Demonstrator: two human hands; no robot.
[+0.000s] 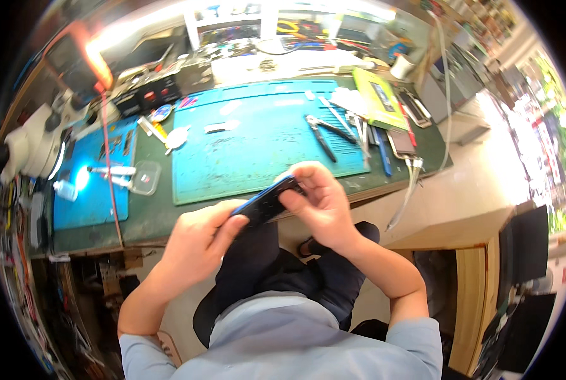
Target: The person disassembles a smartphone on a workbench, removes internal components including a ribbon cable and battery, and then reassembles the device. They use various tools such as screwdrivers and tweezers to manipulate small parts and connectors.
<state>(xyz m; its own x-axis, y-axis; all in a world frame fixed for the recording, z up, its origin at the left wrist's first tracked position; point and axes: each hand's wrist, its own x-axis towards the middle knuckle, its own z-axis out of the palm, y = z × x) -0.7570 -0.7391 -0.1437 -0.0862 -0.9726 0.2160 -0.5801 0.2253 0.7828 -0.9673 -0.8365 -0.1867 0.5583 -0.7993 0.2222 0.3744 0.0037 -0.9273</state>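
A dark smartphone (267,204) with a blue edge is held tilted over my lap, just in front of the bench edge. My left hand (201,234) grips its lower left end, thumb on the dark face and fingers behind. At the upper right end, my right hand (320,204) has its thumb pressed on the face and its fingers curled round the far edge. Beyond them on the bench lies a blue work mat (251,149). Black-handled pliers (324,136) rest with handles spread on the mat's right part, and a small black-and-white piece (220,127) lies near its middle.
A microscope (33,142) stands at the left above a smaller blue mat (106,202). A clear plastic box (145,177) sits between the mats. At the right are a green box (379,98), several slim tools, phones (415,106) and white cables (411,180). A red cord (109,164) hangs at left.
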